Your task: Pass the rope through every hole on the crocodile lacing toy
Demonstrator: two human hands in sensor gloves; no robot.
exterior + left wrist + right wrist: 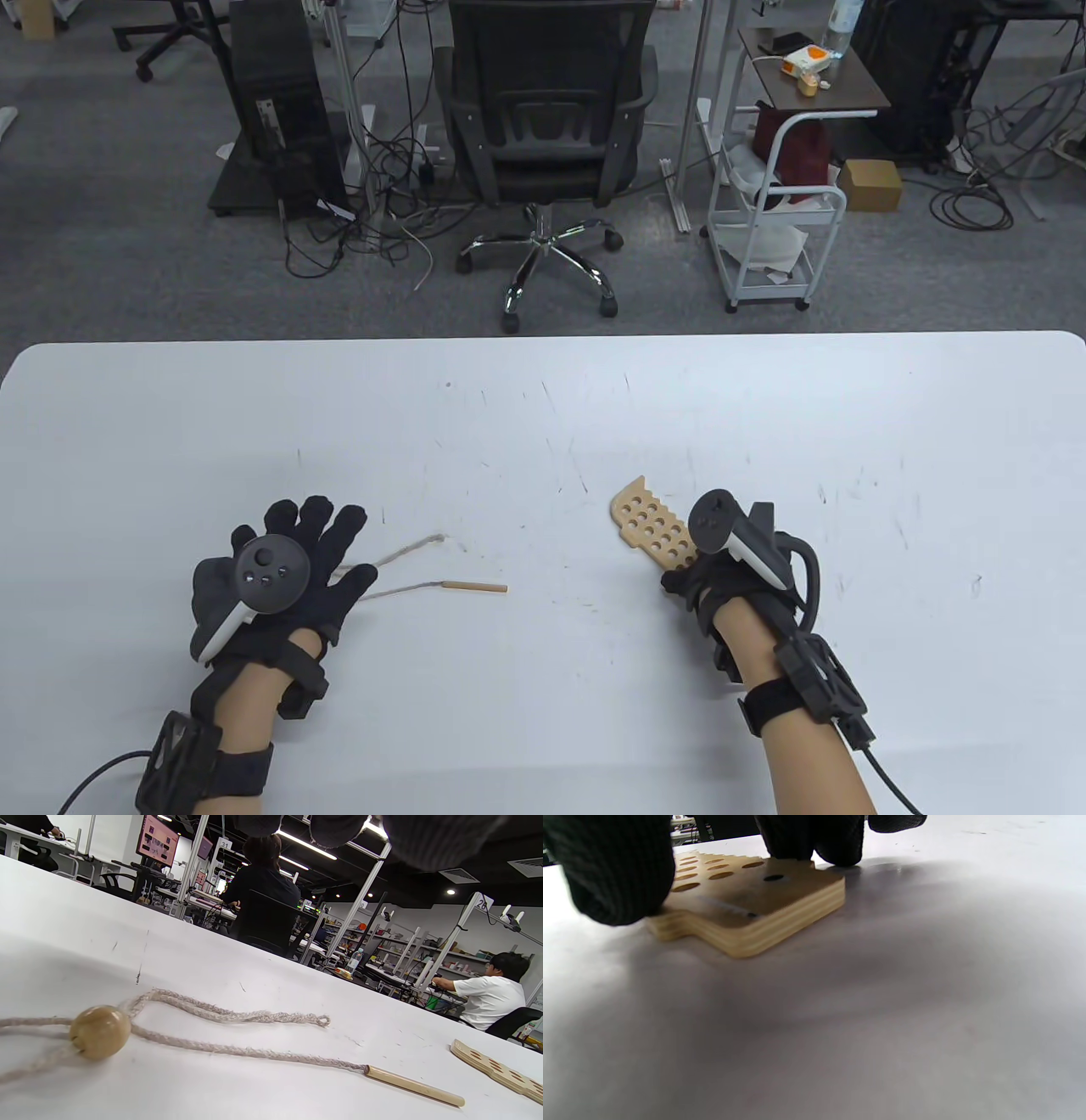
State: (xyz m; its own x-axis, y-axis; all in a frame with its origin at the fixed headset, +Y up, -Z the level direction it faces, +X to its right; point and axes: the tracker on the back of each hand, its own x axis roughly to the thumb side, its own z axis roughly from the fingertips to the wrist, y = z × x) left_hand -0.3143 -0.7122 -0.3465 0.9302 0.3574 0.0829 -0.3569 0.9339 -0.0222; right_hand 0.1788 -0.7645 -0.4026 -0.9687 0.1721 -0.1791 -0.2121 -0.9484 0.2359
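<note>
A flat wooden crocodile lacing toy [649, 526] with several holes lies on the white table [543, 407], right of centre. My right hand [687, 577] grips its near end. In the right wrist view the thumb [615, 870] and fingers [814, 840] pinch the toy [746, 904] from both sides. The pale rope [407, 552] lies left of centre, with a wooden needle tip [475, 586] and a frayed loop end [437, 537]. My left hand [327, 543] is spread flat over the rope's left part. A wooden bead [99, 1031] on the rope [220, 1016] lies under that hand.
The table's far edge [543, 337] runs across the middle of the view. An office chair [543, 127] and a white trolley [772, 221] stand on the floor beyond it. A bare stretch of tabletop separates the needle [413, 1086] from the toy [496, 1069].
</note>
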